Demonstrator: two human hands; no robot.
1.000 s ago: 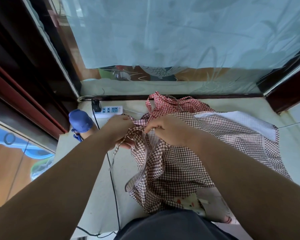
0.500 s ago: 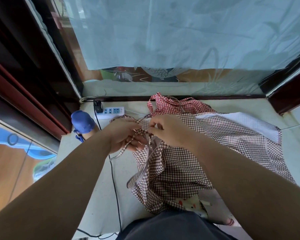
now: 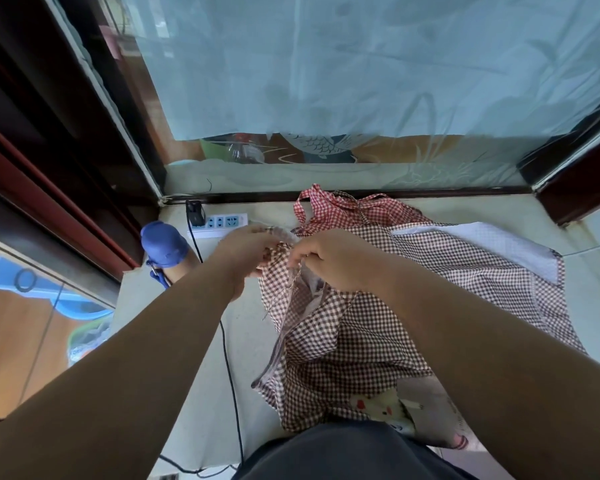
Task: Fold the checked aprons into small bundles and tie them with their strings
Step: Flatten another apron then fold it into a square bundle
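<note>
Both bare forearms reach forward and converge at centre. Left hand (image 3: 248, 252) blurred, fingers curled on the gathered top of the apron (image 3: 361, 327). Right hand (image 3: 336, 261) knuckles up, fingertips pinching the same cloth. Hands almost touching.

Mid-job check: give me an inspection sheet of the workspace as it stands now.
Surface: pale table, aprons over its right part.
Job's things: brown checked apron bunched, not bundled; red checked apron behind it.
Clutter: blue-capped bottle at left.
Grippers: left hand and right hand grip the brown apron's top.
Cables: power strip with one black plug; black cable crossing the table.
Surroundings: frosted glass pane, dark wooden frame.
</note>
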